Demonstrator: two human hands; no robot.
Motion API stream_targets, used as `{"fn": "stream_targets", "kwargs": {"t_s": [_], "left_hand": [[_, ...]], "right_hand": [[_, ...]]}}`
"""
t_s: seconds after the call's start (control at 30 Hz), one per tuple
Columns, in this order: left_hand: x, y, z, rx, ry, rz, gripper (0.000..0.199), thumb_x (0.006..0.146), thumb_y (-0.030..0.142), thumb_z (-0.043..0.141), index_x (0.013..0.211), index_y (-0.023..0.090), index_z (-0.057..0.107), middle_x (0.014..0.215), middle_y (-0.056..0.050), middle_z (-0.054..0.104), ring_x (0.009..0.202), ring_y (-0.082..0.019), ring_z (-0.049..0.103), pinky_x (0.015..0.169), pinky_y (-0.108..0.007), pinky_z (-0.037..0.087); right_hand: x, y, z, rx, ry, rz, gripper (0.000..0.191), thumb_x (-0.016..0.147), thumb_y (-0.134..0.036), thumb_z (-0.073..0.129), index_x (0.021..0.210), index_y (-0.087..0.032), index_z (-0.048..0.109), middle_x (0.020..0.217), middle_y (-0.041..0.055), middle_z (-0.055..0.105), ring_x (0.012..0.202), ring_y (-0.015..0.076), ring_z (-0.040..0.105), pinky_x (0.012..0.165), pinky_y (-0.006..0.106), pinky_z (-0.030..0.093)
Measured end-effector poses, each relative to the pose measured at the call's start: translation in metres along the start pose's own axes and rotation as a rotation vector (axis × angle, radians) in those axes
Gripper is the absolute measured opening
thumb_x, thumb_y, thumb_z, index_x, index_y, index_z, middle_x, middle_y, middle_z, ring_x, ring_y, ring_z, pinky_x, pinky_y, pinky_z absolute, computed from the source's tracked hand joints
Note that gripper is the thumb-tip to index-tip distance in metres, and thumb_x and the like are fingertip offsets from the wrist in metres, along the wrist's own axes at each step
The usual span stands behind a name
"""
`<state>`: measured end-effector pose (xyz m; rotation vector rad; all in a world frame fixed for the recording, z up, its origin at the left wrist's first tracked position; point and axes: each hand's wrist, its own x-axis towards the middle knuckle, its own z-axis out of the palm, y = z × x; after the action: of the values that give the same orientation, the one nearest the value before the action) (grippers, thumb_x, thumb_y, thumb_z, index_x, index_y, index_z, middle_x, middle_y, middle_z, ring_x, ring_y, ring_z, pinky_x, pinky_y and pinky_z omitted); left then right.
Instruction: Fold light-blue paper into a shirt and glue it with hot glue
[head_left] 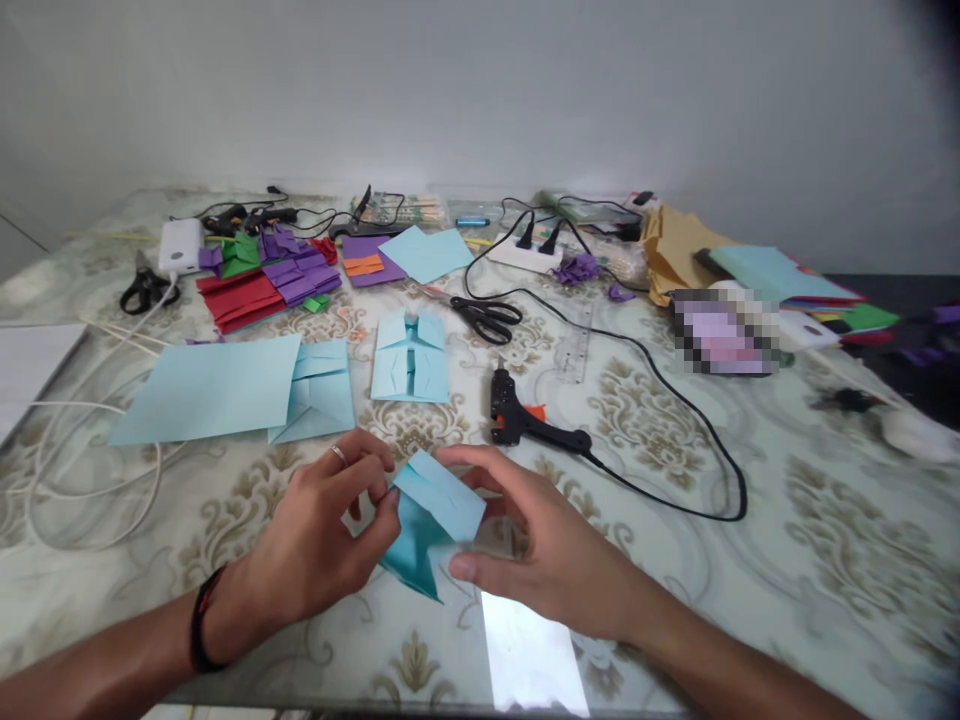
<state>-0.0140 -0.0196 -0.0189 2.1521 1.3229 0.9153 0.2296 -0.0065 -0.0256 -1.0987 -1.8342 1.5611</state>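
A folded light blue paper (442, 495) is between my two hands, near the table's front edge, with a darker teal inner side showing below. My left hand (330, 525), with a ring and a dark wristband, pinches its left edge between thumb and fingers. On the other side, my right hand (525, 540) is curved around the paper's right edge, thumb and fingers apart. Beyond them lies another folded blue piece (410, 357). A flat blue sheet (214, 390) partly covers a folded blue paper (322, 395) at the left.
A black glue gun (536, 420) with its cord lies right of centre, black scissors (487, 318) behind it. Colourful folded papers (300, 270), a power strip (526, 253) and brown paper (686, 250) line the back. White cables (45, 500) loop at the left.
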Motion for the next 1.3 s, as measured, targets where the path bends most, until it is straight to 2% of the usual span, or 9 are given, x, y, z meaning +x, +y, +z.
{"fn": "stream_targets", "kwargs": {"t_s": [0.23,0.4,0.53,0.6,0.73,0.9,1.1,1.2,1.3], "left_hand": [[0.004,-0.003,-0.006,-0.173,-0.147,-0.103,0.019,0.094,0.019,0.059,0.075,0.020,0.058,0.128,-0.010,0.071,0.123,-0.028,0.067,0.101,-0.043,0.057],[0.006,-0.012,-0.004,-0.379,-0.204,-0.138,0.014,0.094,0.021,0.062,0.080,0.021,0.061,0.127,-0.012,0.071,0.117,-0.027,0.070,0.092,-0.040,0.059],[0.006,-0.018,0.000,-0.416,-0.174,-0.176,0.014,0.092,0.019,0.064,0.078,0.020,0.060,0.121,-0.013,0.070,0.118,-0.026,0.068,0.088,-0.036,0.059],[0.005,-0.020,0.001,-0.449,-0.161,-0.196,0.014,0.092,0.019,0.065,0.079,0.019,0.059,0.120,-0.013,0.069,0.120,-0.026,0.066,0.088,-0.035,0.059],[0.005,-0.021,0.002,-0.549,-0.157,-0.254,0.016,0.092,0.021,0.066,0.081,0.019,0.054,0.123,-0.014,0.068,0.114,-0.023,0.066,0.085,-0.033,0.059],[0.006,-0.021,0.004,-0.663,-0.163,-0.349,0.021,0.091,0.022,0.070,0.092,0.020,0.050,0.130,-0.011,0.065,0.088,-0.013,0.066,0.078,-0.030,0.058],[0.004,-0.024,0.006,-0.745,-0.158,-0.315,0.021,0.093,0.022,0.071,0.104,0.020,0.054,0.127,-0.010,0.064,0.099,-0.016,0.066,0.079,-0.029,0.057],[0.004,-0.026,0.007,-0.765,-0.180,-0.308,0.022,0.096,0.024,0.069,0.114,0.022,0.057,0.120,-0.009,0.066,0.101,-0.017,0.067,0.079,-0.029,0.058],[0.004,-0.026,0.006,-0.743,-0.215,-0.318,0.029,0.098,0.025,0.067,0.125,0.021,0.059,0.111,-0.008,0.069,0.092,-0.016,0.067,0.077,-0.030,0.059]], "right_hand": [[0.001,-0.001,0.000,-0.042,-0.016,0.000,0.054,0.092,-0.031,0.073,0.142,-0.029,0.052,0.139,0.0105,0.063,0.113,0.0260,0.070,0.092,0.042,0.062],[0.003,-0.004,-0.009,-0.160,-0.011,-0.047,0.071,0.086,-0.047,0.081,0.147,-0.030,0.048,0.142,0.0113,0.060,0.119,0.0285,0.065,0.098,0.046,0.058],[0.008,0.004,-0.040,-0.573,0.321,-0.165,0.044,0.103,-0.046,0.055,0.141,-0.024,0.051,0.145,0.0157,0.053,0.130,0.0322,0.057,0.109,0.054,0.049],[0.010,0.011,-0.058,-0.797,0.391,-0.093,0.040,0.100,-0.036,0.054,0.136,-0.020,0.054,0.137,0.0172,0.057,0.130,0.0359,0.056,0.110,0.056,0.047],[0.017,0.026,-0.076,-0.957,0.283,0.116,0.044,0.095,-0.030,0.057,0.136,-0.017,0.056,0.131,0.0162,0.060,0.114,0.0347,0.067,0.097,0.051,0.056],[0.027,0.034,-0.071,-1.018,0.321,0.106,0.039,0.083,-0.016,0.059,0.121,-0.014,0.065,0.120,0.0152,0.066,0.104,0.0320,0.072,0.092,0.043,0.057],[0.019,0.013,-0.069,-0.958,0.460,-0.066,0.023,0.083,-0.021,0.061,0.105,-0.019,0.066,0.099,0.0092,0.072,0.083,0.0272,0.070,0.073,0.037,0.053],[0.013,-0.003,-0.065,-0.790,0.447,-0.169,0.005,0.086,-0.024,0.063,0.091,-0.023,0.063,0.085,0.0035,0.068,0.070,0.0210,0.064,0.064,0.032,0.048],[0.007,-0.013,-0.056,-0.636,0.343,-0.300,0.012,0.090,-0.020,0.059,0.079,-0.024,0.055,0.078,0.0008,0.061,0.065,0.0175,0.058,0.061,0.029,0.045]]}}
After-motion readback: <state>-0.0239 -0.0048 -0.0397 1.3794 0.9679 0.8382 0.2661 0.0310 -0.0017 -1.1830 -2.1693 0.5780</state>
